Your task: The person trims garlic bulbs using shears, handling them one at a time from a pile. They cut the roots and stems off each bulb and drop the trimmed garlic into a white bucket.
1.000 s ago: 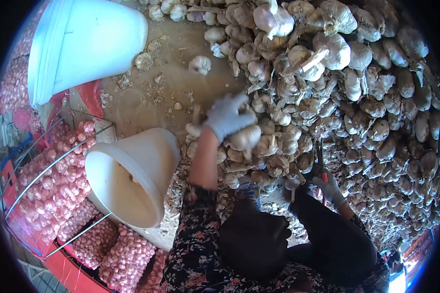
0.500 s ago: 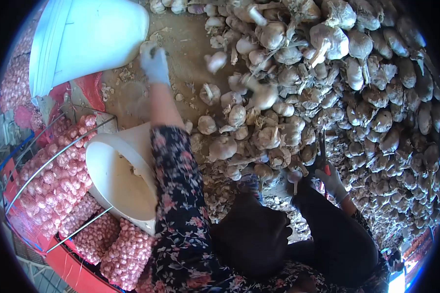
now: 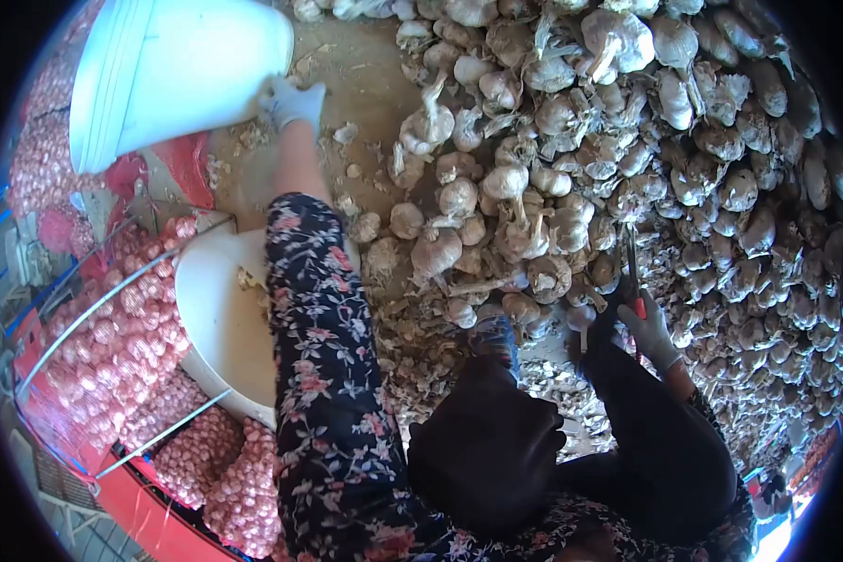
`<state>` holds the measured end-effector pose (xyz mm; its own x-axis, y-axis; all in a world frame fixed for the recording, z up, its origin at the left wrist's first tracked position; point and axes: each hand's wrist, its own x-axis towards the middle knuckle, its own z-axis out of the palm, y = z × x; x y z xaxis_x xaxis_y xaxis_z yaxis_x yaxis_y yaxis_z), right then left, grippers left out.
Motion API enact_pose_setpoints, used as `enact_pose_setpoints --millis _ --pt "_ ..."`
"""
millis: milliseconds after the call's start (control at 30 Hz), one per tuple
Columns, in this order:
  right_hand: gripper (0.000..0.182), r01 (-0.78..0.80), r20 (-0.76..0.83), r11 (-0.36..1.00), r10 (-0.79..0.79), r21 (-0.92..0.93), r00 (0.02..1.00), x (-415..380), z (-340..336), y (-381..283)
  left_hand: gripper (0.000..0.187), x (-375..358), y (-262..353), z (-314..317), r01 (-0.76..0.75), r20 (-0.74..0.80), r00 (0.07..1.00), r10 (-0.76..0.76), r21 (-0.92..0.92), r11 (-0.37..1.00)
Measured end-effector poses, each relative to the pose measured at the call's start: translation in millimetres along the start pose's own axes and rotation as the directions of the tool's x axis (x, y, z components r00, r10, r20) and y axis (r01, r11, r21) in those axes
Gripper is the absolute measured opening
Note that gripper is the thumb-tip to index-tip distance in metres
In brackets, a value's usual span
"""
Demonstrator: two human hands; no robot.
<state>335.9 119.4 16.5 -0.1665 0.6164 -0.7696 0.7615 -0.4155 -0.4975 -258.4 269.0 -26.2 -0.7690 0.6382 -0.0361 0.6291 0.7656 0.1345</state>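
The largest thing is the heap of garlic (image 3: 721, 159), which fills the right side and upper middle of the view, its bulbs lying dry and piled with stems on. The person's floral left sleeve (image 3: 323, 375) runs up the view from the bottom, between the heap and the buckets. Dark-clad legs (image 3: 665, 440) take the lower middle. Netted sacks (image 3: 126, 328) packed with pinkish bulbs stand at left behind metal rods. The blue-white bucket (image 3: 192, 75) is tilted at upper left. Below it a white bucket (image 3: 225, 318) leans with its mouth showing, partly hidden by the sleeve; a few scraps are visible inside.

The left grip (image 3: 293, 103), in a pale glove, is beside the base of the blue-white bucket, over the floor (image 3: 356, 56). Its fingers are bent and partly closed; whether they have a bulb or touch the bucket cannot be told. The heap lies to its right, well apart.

The right grip (image 3: 651, 332), gloved too, is closed around the red handle of the shears (image 3: 640, 307), whose dark blades point up into the heap's near edge. Garlic lies around the blades. A single bulb (image 3: 581, 317), stem downward, sits near this grip, on its left, by the dark knee.
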Motion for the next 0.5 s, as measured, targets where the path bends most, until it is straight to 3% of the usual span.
enact_pose_setpoints --millis 33,100,133,200,233,300,333,400,433,467,500 --pt "0.033 -0.005 -0.01 1.0 0.006 0.013 1.0 3.5 -0.6 5.1 0.065 20.3 -19.6 6.4 -0.017 0.001 1.0 0.017 -0.001 1.0" --pt "0.034 -0.026 0.043 0.992 0.021 0.122 0.999 9.0 0.1 10.4 0.069 52.7 -51.2 29.7 -0.339 0.063 0.933 0.355 -0.175 0.924" --pt "0.034 -0.107 0.118 0.99 0.096 0.092 0.988 10.2 -7.4 1.6 0.069 64.8 -51.5 40.3 -0.356 0.095 0.922 0.376 -0.179 0.917" --pt "0.034 -0.116 0.132 0.988 0.102 0.101 0.986 11.6 -9.7 4.3 0.063 68.5 -63.8 47.9 0.065 0.307 0.941 0.14 -0.571 0.818" --pt "0.034 -0.112 0.147 0.987 0.095 0.115 0.985 10.8 -10.9 5.1 0.063 58.9 -60.8 51.4 0.077 0.319 0.938 0.133 -0.568 0.82" --pt "0.034 -0.125 0.163 0.977 0.097 0.171 0.982 11.1 -11.7 -2.6 0.048 28.6 -30.3 46.6 -0.164 0.17 0.96 0.222 -0.3 0.94" --pt "0.035 -0.133 0.157 0.98 0.11 0.145 0.981 11.3 -10.5 -1.7 0.037 -1.5 -9.7 40.1 -0.179 0.127 0.952 0.28 -0.513 0.839" --pt "0.036 -0.14 0.139 0.983 0.123 0.117 0.983 13.6 -9.2 5.3 0.032 -58.5 22.2 49.0 0.109 0.253 0.935 0.249 -0.872 0.476" --pt "0.036 -0.115 0.106 0.988 0.104 0.106 0.989 13.0 -5.2 13.1 0.034 -96.7 46.1 31.4 0.17 0.309 0.92 0.242 -0.87 0.463" --pt "0.037 -0.09 0.075 0.991 0.083 0.096 0.994 11.4 -2.4 18.9 0.036 -119.6 51.6 38.9 0.133 0.249 0.93 0.27 -0.914 0.384" --pt "0.037 -0.095 0.071 0.99 0.088 0.102 0.994 8.9 -1.7 21.1 0.038 -128.1 46.5 42.5 0.198 0.291 0.889 0.353 -0.94 0.277"
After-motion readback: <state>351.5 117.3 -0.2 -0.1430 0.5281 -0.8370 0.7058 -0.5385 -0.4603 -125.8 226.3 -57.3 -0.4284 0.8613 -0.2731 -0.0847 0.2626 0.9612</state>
